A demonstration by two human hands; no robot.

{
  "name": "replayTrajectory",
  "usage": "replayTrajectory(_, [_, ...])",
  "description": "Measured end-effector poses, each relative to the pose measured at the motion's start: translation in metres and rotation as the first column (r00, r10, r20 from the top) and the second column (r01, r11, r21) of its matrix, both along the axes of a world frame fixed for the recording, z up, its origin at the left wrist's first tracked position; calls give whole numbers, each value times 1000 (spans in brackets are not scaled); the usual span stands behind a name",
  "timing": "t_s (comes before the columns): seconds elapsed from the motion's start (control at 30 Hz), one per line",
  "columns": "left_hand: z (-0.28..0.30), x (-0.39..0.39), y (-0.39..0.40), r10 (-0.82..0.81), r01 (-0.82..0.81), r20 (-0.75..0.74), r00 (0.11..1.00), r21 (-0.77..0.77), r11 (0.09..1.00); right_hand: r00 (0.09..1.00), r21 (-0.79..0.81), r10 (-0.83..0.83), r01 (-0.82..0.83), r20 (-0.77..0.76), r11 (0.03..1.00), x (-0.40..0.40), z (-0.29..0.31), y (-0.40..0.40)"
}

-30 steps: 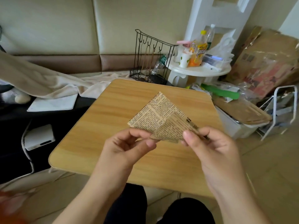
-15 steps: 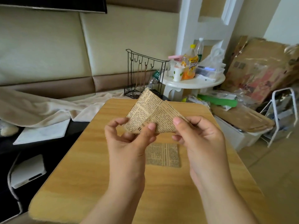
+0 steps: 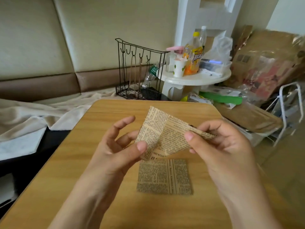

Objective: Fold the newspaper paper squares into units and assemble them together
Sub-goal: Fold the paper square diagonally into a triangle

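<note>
A flat newspaper paper square [image 3: 165,176] is lying on the wooden table [image 3: 66,187], nearest the viewer and just below the raised hands; it is being left untouched and appears not yet to be folded.

Above it, clear of the table, a partly folded newspaper unit [image 3: 165,138] is being held between both hands. Its lower left corner is being pinched between thumb and curled fingers of the left hand [image 3: 118,146], the index finger being lifted free. Its right-hand point is being pinched by the right hand [image 3: 219,142], with the thumb laid on top and the fingers curled beneath. Both grips are narrow and closed on the paper. One flap is standing up at the rear while a second layer is being overlapped across the front.

The step in hand is judged to be the folding of one unit, with assembly not yet begun. For the next move, the overlapping flap is probably to be aligned edge to edge and creased firmly; thin newsprint is being handled, so light, even pressure is called for to avoid tearing.

Beyond the table's far edge, a black wire rack [image 3: 140,71] is standing on the floor, and an orange drink bottle [image 3: 193,58] is standing on a white round side table [image 3: 196,78]. Cardboard [image 3: 267,63] is being stored at far right.
</note>
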State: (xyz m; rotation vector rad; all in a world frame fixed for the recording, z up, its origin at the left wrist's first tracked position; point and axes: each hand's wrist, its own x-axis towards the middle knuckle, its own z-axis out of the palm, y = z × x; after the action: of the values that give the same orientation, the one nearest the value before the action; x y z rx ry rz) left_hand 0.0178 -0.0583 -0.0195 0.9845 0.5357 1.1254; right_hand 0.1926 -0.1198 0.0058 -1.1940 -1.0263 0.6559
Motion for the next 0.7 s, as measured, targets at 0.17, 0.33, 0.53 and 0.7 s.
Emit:
replayTrajectory(0.17, [1, -2, -6, -42, 43, -103, 994, 2, 999, 993, -89, 118, -116, 16, 989, -8, -10, -2])
replayTrajectory(0.33, [6, -6, -17, -49, 50, -206, 977, -1, 999, 981, -101, 189, -184, 38, 978, -18, -13, -7])
replayTrajectory(0.53, [3, -16, -19, 34, -15, -217, 976, 87, 996, 974, -75, 205, -199, 95, 977, -25, -14, -9])
replayTrajectory(0.7, [2, -24, -17, 113, -50, -190, 975, 307, 950, 958, -81, 227, -216, 175, 973, -30, -14, -10])
